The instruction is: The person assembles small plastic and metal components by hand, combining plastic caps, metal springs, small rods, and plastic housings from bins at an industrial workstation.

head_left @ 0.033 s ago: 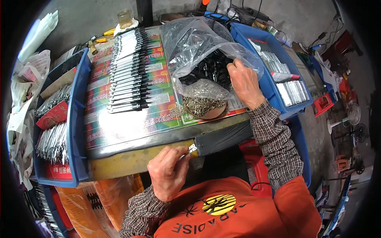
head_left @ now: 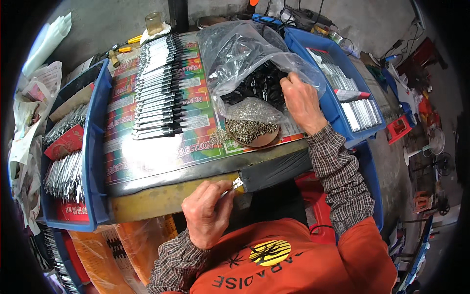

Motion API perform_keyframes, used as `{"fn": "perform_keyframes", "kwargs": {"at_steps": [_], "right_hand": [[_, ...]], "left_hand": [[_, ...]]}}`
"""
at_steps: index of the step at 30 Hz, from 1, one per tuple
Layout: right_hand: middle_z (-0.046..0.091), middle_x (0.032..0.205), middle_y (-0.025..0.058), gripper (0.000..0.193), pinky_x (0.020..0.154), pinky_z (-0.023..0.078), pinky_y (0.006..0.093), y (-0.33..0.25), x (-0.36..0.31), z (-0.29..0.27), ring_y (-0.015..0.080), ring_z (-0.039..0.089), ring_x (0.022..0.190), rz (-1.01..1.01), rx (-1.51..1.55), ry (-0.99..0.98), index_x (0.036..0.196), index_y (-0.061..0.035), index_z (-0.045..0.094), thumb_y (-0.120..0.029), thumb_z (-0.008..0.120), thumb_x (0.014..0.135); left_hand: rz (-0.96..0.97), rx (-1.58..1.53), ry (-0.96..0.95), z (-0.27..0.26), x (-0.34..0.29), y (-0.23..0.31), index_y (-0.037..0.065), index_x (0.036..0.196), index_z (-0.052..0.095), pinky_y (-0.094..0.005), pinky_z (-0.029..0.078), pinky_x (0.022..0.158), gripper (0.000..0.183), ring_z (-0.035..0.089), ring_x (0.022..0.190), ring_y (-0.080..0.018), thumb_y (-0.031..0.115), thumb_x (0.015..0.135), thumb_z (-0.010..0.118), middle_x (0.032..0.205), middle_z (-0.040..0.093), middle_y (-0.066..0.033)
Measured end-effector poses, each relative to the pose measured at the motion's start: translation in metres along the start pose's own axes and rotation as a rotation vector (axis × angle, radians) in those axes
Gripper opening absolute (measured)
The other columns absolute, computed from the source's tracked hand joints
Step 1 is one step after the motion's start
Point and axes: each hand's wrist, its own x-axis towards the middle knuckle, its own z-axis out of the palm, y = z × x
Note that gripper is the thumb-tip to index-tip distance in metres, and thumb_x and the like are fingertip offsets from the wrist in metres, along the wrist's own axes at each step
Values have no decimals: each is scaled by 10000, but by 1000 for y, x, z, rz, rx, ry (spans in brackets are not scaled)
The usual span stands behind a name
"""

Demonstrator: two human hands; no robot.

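My left hand [head_left: 204,211] is closed in a pinch at the table's front edge. From its fingertips juts a slim silver metal piece [head_left: 237,183]; the palm and fingers hide the rest of it. At the right, my right hand [head_left: 302,102] reaches to the mouth of a clear plastic bag [head_left: 232,46], its fingers bent together beside a heap of black parts [head_left: 259,83]. Whatever those fingertips grip is hidden. Just below the bag, small brassy metal pins [head_left: 247,131] fill a round shallow dish and spill onto the table mat.
A long row of silver pieces with black ends [head_left: 157,98] lies on the colourful mat [head_left: 132,164]. Blue bins of thin metal parts flank the table: one bin at left [head_left: 95,147], another at right [head_left: 338,95]. A drinking glass [head_left: 154,22] stands at the back.
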Motion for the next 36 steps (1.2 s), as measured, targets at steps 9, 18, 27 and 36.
{"fn": "perform_keyframes", "kwargs": {"at_steps": [9, 18, 27, 36], "right_hand": [[609, 930, 149, 205, 602, 530, 354, 0, -17, -16, 290, 646, 706, -41, 472, 173, 1010, 7, 613, 17, 608, 805], [625, 1071, 106, 337, 657, 542, 224, -53, -73, -64, 138, 647, 846, 358, 1603, -42, 1179, 32, 583, 81, 620, 847], [616, 1039, 103, 263, 657, 538, 217, -86, -103, -78, 127, 643, 819, 317, 1618, -56, 1124, 34, 611, 55, 628, 863], [602, 943, 134, 115, 559, 529, 221, -112, -111, -80, 136, 631, 676, 260, 1541, -39, 946, 73, 655, -6, 662, 862]], "left_hand": [[5, -6, -4, 1, -2, 3, 9, 876, 651, -287, 404, 521, 140, 521, 561, -184, -40, 751, 693, 687, 569, -94], [61, -2, -25, 2, -6, 9, 16, 881, 630, -338, 447, 538, 175, 568, 593, -267, -49, 734, 699, 712, 570, -116], [11, -37, -67, 6, -16, 16, 5, 888, 650, -275, 410, 525, 149, 525, 559, -174, -41, 754, 698, 702, 578, -87], [49, -38, -69, 4, -23, 17, 26, 910, 639, -341, 452, 524, 198, 576, 590, -264, -31, 735, 711, 715, 576, -107]]}}
